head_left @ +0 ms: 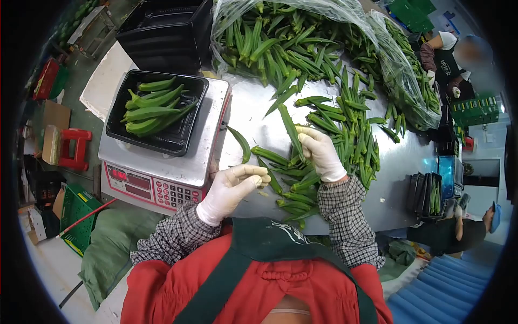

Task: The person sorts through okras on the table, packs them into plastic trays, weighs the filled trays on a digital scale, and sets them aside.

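My right hand (319,154), in a white glove, grips a long okra pod (290,129) that points up and to the left. My left hand (233,191), also gloved, hovers over the table edge near the scale, its fingers curled toward the thumb; whether anything small is between them is hidden. Loose okra (302,183) lies on the metal table below and between my hands. On the scale (194,162) at the left sits a black tray (186,132) holding several okra pods (151,110) in its left part.
Open plastic bags of okra (291,46) lie at the back of the table. An empty-looking black crate (167,43) stands behind the scale. Black trays (418,194) are stacked at the right. Two other people (445,67) (458,235) are at the right.
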Tool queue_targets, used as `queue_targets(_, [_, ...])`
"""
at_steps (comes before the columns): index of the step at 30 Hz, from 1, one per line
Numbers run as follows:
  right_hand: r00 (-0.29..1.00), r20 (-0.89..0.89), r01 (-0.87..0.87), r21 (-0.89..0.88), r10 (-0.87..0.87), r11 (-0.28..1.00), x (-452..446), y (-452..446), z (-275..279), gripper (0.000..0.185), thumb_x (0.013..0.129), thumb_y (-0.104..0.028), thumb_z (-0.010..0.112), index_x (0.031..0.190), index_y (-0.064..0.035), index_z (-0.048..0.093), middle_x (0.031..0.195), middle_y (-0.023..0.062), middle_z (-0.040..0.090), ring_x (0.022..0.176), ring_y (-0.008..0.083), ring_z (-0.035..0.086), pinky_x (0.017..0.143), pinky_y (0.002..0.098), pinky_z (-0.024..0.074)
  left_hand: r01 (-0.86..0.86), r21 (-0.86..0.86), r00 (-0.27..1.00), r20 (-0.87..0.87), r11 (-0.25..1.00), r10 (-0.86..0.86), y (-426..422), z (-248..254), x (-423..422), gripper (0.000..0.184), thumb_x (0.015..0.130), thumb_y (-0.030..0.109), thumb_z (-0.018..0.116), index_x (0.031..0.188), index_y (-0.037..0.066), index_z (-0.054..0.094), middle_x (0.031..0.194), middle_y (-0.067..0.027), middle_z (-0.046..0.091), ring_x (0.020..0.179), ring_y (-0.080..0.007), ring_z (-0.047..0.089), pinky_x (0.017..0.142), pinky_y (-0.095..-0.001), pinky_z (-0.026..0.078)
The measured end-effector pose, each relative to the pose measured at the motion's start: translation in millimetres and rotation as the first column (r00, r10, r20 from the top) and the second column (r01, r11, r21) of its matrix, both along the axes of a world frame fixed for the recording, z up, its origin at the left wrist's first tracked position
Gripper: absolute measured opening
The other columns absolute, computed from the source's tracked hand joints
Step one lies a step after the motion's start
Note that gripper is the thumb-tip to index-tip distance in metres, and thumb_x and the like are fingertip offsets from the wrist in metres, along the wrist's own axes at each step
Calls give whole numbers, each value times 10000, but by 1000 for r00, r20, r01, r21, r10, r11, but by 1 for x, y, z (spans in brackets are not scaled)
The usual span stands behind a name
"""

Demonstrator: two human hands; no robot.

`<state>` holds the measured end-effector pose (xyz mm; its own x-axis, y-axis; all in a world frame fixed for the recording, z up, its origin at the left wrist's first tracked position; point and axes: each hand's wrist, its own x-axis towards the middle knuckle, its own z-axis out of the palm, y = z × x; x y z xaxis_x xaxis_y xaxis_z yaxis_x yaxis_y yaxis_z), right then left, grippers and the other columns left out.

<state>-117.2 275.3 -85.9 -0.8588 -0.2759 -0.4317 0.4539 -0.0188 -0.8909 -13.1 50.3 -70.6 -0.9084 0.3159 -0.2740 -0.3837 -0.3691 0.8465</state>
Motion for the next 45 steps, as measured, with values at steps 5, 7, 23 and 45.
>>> queue_targets(5, [990,86,-90,-231,112,969,38,-7,19,282,881,-95,526,1132,33,537,829,35,601,541,34,441,517,192,426,-56,329,979,206,943,-13,5,-24,-6,536,907,301,506,1288,-53,373,1206,-177,512,1048,-227,539,904,-347,433])
queue_targets(7, [981,147,-64,-358,124,932,49,-11,17,280,880,-113,544,1123,25,541,842,47,603,547,40,455,517,200,433,-50,361,985,172,931,-13,6,-25,-4,590,902,349,504,1324,-27,335,1262,-163,467,1108,-225,494,927,-351,407])
queue_targets(23, [981,-65,-185,-21,183,983,86,-30,43,278,874,-74,553,1137,16,552,928,26,628,757,38,559,637,160,447,-109,480,987,155,871,38,15,-20,5,365,909,221,518,1213,24,475,1176,-95,524,1103,-206,503,919,-357,427])
queue_targets(45, [881,-463,179,140,-96,974,26,-44,-3,238,854,-97,573,1063,16,573,910,71,630,804,142,576,727,243,445,-270,434,937,325,860,130,-3,-24,37,316,867,124,519,1157,6,474,925,-125,615,808,-216,595,771,-359,489])
